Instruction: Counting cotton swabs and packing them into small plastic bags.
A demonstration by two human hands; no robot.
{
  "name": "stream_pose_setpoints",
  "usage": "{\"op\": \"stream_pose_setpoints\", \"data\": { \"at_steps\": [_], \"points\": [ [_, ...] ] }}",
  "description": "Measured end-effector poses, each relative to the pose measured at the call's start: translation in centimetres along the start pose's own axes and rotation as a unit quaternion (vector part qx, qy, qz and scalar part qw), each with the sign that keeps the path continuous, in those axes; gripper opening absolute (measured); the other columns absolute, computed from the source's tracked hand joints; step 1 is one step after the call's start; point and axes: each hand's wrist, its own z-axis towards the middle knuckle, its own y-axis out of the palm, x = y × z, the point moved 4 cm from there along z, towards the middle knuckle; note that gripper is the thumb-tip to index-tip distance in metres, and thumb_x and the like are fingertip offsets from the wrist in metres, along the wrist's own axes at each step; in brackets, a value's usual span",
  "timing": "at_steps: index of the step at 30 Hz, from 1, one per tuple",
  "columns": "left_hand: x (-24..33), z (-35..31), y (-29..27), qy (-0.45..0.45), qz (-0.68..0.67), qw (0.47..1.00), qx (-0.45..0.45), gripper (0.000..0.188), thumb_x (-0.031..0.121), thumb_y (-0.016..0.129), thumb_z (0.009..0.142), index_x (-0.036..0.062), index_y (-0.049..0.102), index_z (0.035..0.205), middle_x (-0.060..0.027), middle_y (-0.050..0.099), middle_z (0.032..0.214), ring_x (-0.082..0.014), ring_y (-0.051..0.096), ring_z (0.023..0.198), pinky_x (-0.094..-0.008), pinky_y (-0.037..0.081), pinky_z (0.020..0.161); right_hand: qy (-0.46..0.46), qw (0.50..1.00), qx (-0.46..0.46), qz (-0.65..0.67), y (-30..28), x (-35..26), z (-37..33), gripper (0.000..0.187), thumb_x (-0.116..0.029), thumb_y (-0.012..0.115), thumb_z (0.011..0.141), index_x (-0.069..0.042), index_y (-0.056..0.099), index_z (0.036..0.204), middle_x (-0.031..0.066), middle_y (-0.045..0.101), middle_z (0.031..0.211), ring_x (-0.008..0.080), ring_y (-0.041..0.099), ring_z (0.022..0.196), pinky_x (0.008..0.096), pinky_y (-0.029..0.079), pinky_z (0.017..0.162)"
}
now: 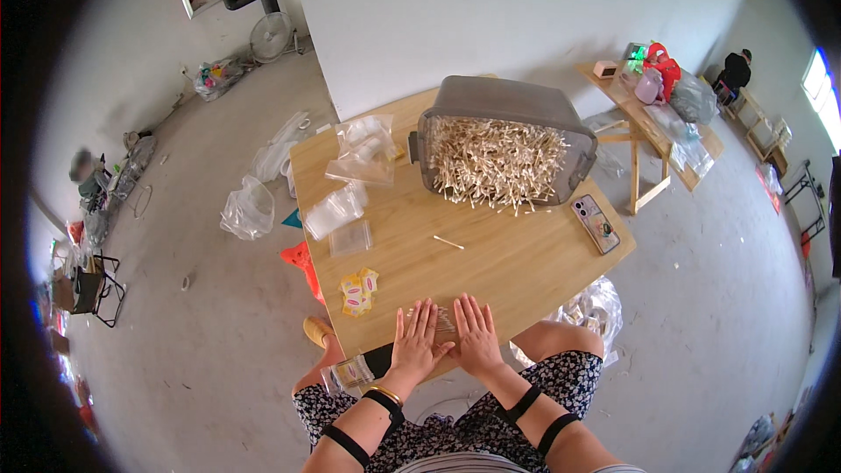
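Observation:
My left hand [417, 340] and my right hand [477, 339] lie on the near edge of the wooden table [403, 254], fingers stretched out and thumbs almost meeting. Between them is a small row of cotton swabs [444, 321], partly hidden by the hands. A single cotton swab [448, 243] lies farther up the tabletop. Beyond it, a grey plastic bin [499, 96] rests on its side, its opening toward me, full of loose swabs [495, 162]. Left of my left hand are several yellow-and-white labels [357, 292].
Clear plastic bags [335, 210] are stacked on the table's left side. A phone [596, 224] lies by the right edge. Packed small bags [350, 374] sit beside my left forearm. Another wooden table [653, 136] stands at the back right, and a person [734, 74] sits beyond it.

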Motion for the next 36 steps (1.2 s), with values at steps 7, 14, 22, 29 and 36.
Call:
{"op": "stream_pose_setpoints", "data": {
  "at_steps": [7, 14, 22, 29, 36],
  "points": [
    [0.5, -1.1, 0.6, -0.015, 0.046, 0.998, -0.025, 0.093, 0.071, 0.027, 0.095, 0.0027, 0.018, 0.158, -0.0126, 0.017, 0.165, -0.0259, 0.009, 0.154, -0.0559, 0.001, 0.123, 0.018, 0.999, -0.008, 0.029, -0.1, -0.2, -1.2, 0.1, -0.036, 0.071, 0.08, 0.001, 0.017, 0.156, 0.0175, 0.018, 0.164, 0.0299, 0.014, 0.153, 0.0488, 0.01, 0.124],
    [0.5, -0.7, 0.0, -0.02, 0.047, 0.999, -0.016, 0.093, 0.071, 0.024, 0.095, 0.0028, 0.017, 0.158, -0.0121, 0.017, 0.165, -0.0249, 0.01, 0.154, -0.0565, 0.0, 0.122, 0.017, 1.0, -0.009, 0.001, 0.1, -0.2, -1.3, 0.096, -0.037, 0.067, 0.084, 0.001, 0.016, 0.156, 0.0189, 0.018, 0.163, 0.0319, 0.014, 0.153, 0.0487, 0.009, 0.124],
    [-3.6, -1.9, -0.5, -0.117, -0.067, 0.99, 0.028, 0.094, 0.066, 0.032, 0.097, -0.0061, 0.015, 0.155, -0.0229, 0.016, 0.163, -0.0348, 0.01, 0.153, -0.0574, -0.001, 0.122, -0.03, 0.999, 0.022, 0.007, 0.8, -1.4, -0.6, 0.099, -0.054, 0.061, 0.087, 0.003, 0.018, 0.155, 0.0207, 0.019, 0.162, 0.0334, 0.014, 0.153, 0.0497, 0.01, 0.124],
    [-2.1, -0.9, 0.3, -0.092, -0.082, 0.992, 0.014, 0.094, 0.065, 0.031, 0.097, -0.0086, 0.016, 0.154, -0.0248, 0.014, 0.163, -0.0345, 0.007, 0.154, -0.0568, -0.002, 0.122, -0.039, 0.994, 0.029, -0.099, 2.7, -2.6, 1.3, 0.091, -0.048, 0.058, 0.088, 0.004, 0.022, 0.153, 0.0263, 0.021, 0.16, 0.0386, 0.014, 0.152, 0.0511, 0.01, 0.124],
    [-1.8, -1.1, -0.2, -0.055, -0.121, 0.991, 0.025, 0.087, 0.063, 0.026, 0.1, -0.0045, 0.021, 0.154, -0.0235, 0.02, 0.162, -0.034, 0.014, 0.152, -0.056, 0.003, 0.122, -0.032, 0.997, 0.011, -0.064, 2.4, -3.2, 1.3, 0.087, -0.047, 0.055, 0.09, 0.003, 0.024, 0.154, 0.0251, 0.021, 0.161, 0.0376, 0.014, 0.152, 0.0509, 0.01, 0.123]
  ]
}}
